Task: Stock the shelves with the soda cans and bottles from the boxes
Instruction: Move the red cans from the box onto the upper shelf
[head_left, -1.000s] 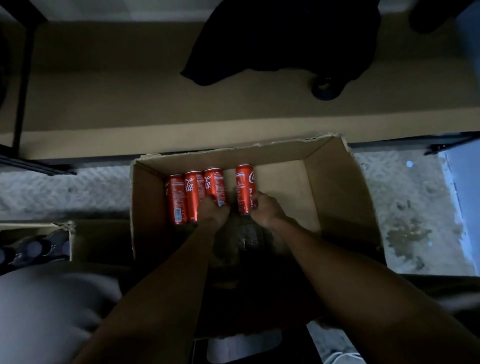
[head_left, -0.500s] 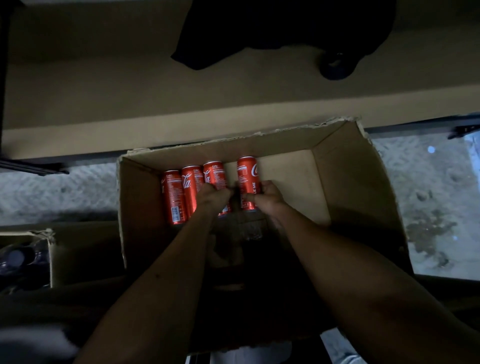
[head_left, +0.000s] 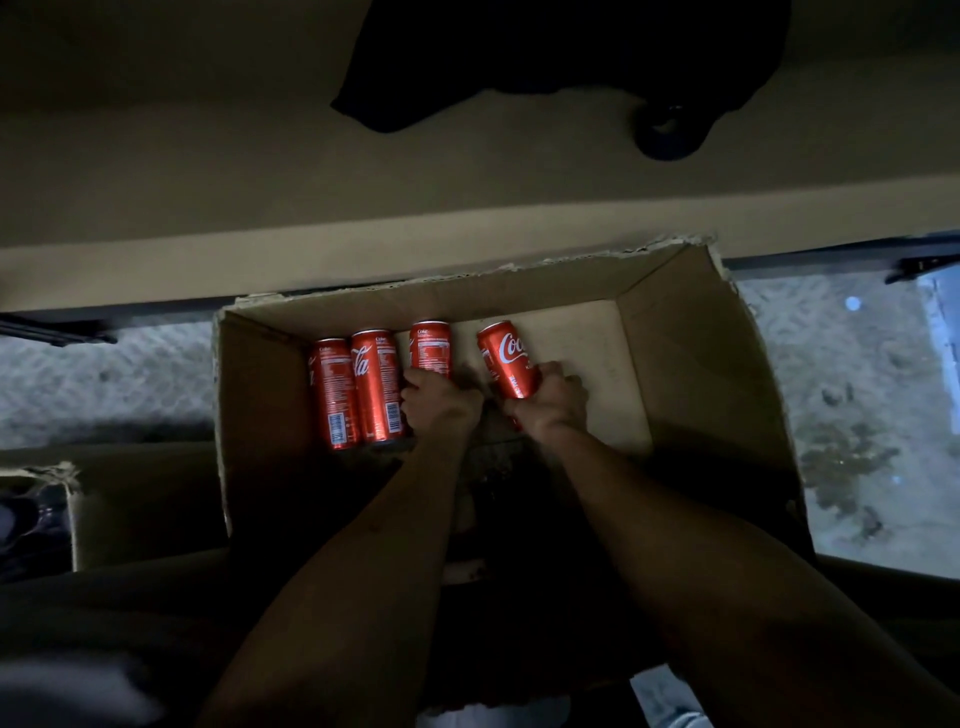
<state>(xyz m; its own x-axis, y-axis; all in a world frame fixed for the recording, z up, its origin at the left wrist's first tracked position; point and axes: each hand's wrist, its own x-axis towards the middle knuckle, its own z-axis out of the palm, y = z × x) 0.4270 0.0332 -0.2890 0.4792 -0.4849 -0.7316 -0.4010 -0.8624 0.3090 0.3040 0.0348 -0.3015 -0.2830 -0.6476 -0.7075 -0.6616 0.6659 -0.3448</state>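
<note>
A tan shelf (head_left: 260, 208) runs across the top of the view, with a black garment (head_left: 545, 57) lying on it and a dark round object (head_left: 667, 132) just beside the garment's right end. Below the shelf's front edge, an open cardboard box (head_left: 696, 374) sits on a pale patterned floor (head_left: 841, 395). A second, smaller cardboard box (head_left: 135, 499) stands to its left, with dark bottles (head_left: 26, 519) dimly visible inside.

4 red Coca-Cola cans lie in the big box, near its far wall. The 2 leftmost cans (head_left: 358, 392) lie side by side, touching, against the left wall. The left hand (head_left: 441, 400) is curled round the lower part of the third can (head_left: 430, 349), which lies just beside those 2. The right hand (head_left: 553, 400) grips the fourth can (head_left: 506, 358) by its lower half; this can is tilted, its top leaning left, and stands apart from the other 3. Both forearms reach down into the box from the near side, whose bottom there is in deep shadow.
</note>
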